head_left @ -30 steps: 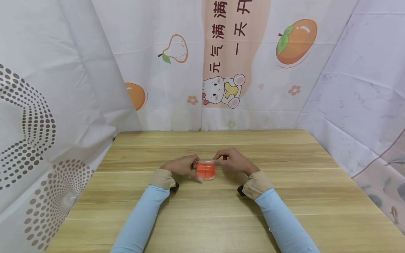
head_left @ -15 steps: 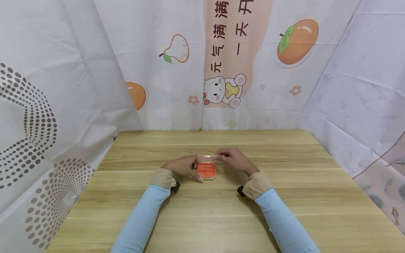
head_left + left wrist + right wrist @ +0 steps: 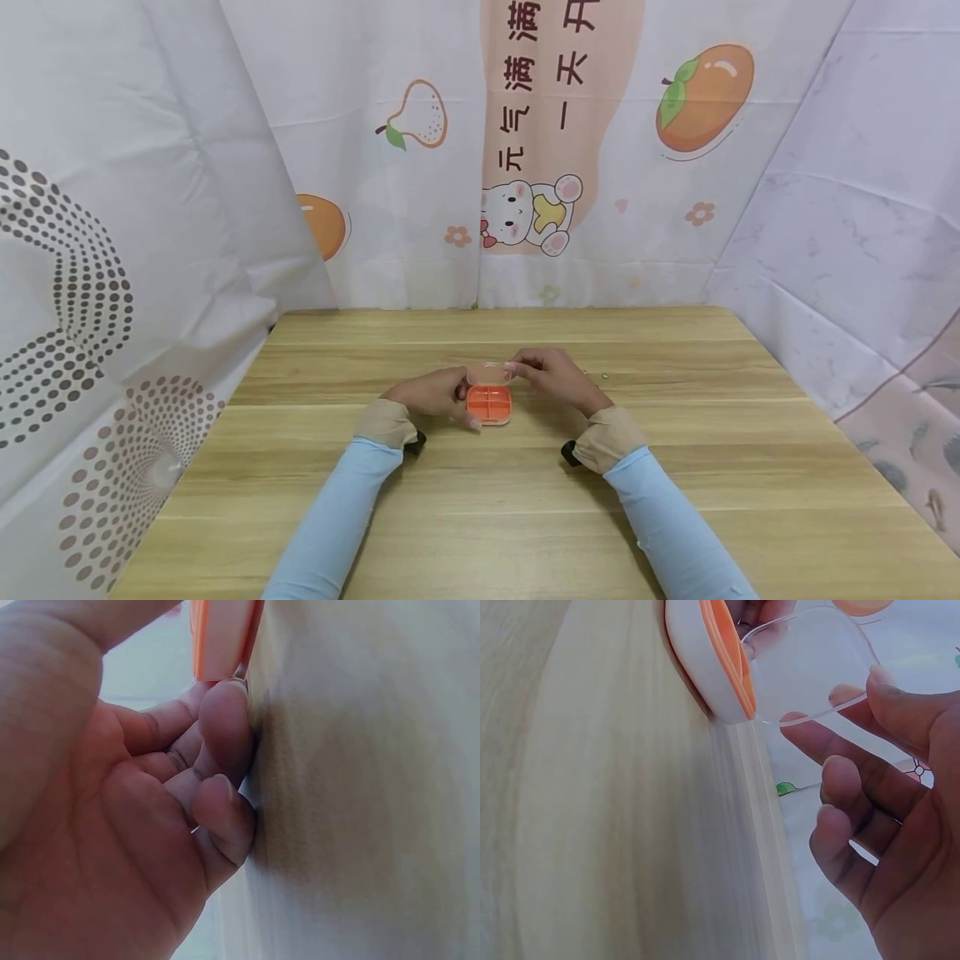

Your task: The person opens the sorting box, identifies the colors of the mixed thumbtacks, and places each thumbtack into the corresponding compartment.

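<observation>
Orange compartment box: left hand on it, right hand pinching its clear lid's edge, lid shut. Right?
No: the clear lid stands open on the orange compartment box; the right wrist view shows it. Left hand on the box, right hand pinching the lid's edge: correct.

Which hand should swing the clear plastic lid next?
Likely the right hand: it pinches the clear, rounded plastic lid by its edge, while the left hand grips the orange-and-white, four-compartment box at its left side.
</observation>
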Tool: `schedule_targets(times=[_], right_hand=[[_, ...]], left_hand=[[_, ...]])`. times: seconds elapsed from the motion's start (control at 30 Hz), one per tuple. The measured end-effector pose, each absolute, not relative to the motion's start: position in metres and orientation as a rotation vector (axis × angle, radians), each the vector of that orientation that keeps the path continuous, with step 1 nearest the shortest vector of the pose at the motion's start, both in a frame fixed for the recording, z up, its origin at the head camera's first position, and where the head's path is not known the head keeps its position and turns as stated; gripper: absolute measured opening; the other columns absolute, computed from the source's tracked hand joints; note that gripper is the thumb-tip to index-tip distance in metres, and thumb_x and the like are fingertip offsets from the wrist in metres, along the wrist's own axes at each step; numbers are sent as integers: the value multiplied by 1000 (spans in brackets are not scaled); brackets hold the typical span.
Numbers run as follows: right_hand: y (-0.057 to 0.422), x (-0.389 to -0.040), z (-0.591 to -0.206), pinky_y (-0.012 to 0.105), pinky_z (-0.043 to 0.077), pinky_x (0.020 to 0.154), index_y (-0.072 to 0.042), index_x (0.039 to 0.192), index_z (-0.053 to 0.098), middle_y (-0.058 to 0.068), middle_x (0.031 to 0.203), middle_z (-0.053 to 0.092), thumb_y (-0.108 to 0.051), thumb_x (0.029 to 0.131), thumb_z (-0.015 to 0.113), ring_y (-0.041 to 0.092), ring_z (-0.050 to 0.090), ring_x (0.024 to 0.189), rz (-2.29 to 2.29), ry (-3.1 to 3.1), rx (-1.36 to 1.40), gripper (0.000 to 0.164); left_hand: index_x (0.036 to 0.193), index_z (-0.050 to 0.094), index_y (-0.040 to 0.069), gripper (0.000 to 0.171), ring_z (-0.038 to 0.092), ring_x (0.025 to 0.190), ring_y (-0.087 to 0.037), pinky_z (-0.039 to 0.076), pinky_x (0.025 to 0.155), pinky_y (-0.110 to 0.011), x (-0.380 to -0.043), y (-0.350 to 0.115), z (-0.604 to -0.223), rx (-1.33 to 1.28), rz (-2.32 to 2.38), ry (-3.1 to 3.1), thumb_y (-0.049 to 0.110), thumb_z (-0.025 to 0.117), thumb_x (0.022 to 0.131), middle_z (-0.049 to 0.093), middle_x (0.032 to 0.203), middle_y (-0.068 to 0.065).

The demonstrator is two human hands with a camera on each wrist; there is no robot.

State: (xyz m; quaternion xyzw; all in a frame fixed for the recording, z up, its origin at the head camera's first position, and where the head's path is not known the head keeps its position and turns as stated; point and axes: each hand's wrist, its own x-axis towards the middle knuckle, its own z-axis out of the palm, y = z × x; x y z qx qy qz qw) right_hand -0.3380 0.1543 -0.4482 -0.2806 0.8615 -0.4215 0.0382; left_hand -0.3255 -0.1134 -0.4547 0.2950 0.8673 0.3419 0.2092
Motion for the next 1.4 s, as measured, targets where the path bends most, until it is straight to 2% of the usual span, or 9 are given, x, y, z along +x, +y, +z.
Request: schedule_targets(times=[0.33, 0.47, 0.6, 0.77, 1.0, 1.13, 1.3, 1.4], right_hand=[[150, -337, -447, 31, 41, 51, -14, 105, 72, 7, 88, 69, -45, 100, 52, 20, 51, 57, -1307, 2661, -771, 38], [148, -336, -449, 32, 42, 51, -13, 107, 72, 2, 92, 71, -45, 100, 52, 25, 54, 58, -1332, 2684, -734, 39], [146, -337, -453, 33, 44, 52, -13, 106, 72, -1, 90, 71, -46, 100, 52, 29, 57, 58, -1368, 2709, -707, 39], [143, -336, -455, 32, 43, 50, -13, 104, 72, -3, 88, 71, -45, 99, 53, 28, 56, 56, -1403, 2723, -682, 38], [141, -336, -456, 32, 41, 49, -12, 101, 73, -3, 86, 71, -42, 100, 54, 32, 56, 55, -1412, 2722, -647, 36], [143, -336, -454, 33, 41, 52, -14, 102, 73, -3, 89, 71, -45, 99, 53, 28, 56, 57, -1360, 2715, -679, 36], [152, -340, -451, 34, 45, 62, -16, 103, 73, -2, 93, 69, -47, 99, 53, 19, 56, 69, -1249, 2768, -726, 37], [161, -344, -450, 34, 47, 63, -16, 103, 73, -2, 92, 69, -42, 98, 56, 18, 57, 73, -1197, 2812, -721, 32]], left_hand=[[118, 49, 9, 70, 47, 86, -16, 41, 73, -27, -326, -113, -454, 808, 853, 2465, 47, 83, 71, 52, 96, -5], [119, 49, 9, 71, 47, 86, -16, 41, 73, -27, -327, -112, -453, 806, 841, 2476, 48, 83, 71, 53, 97, -5], [118, 49, 8, 70, 47, 85, -15, 41, 72, -26, -327, -111, -452, 811, 846, 2474, 47, 84, 71, 52, 96, -5], [118, 50, 6, 69, 47, 84, -16, 40, 71, -27, -326, -111, -451, 815, 868, 2458, 44, 84, 71, 52, 96, -6], [117, 49, 8, 71, 47, 85, -15, 40, 72, -26, -325, -112, -454, 789, 849, 2470, 48, 84, 71, 52, 96, -5], [116, 49, 7, 70, 46, 84, -15, 40, 71, -26, -324, -113, -454, 793, 850, 2469, 48, 84, 71, 52, 95, -5], [112, 49, 8, 67, 45, 84, -16, 39, 70, -27, -323, -113, -454, 792, 871, 2471, 47, 84, 70, 50, 93, -5], [111, 49, 9, 66, 45, 84, -16, 39, 70, -27, -323, -112, -453, 790, 876, 2472, 47, 84, 70, 49, 93, -5]])
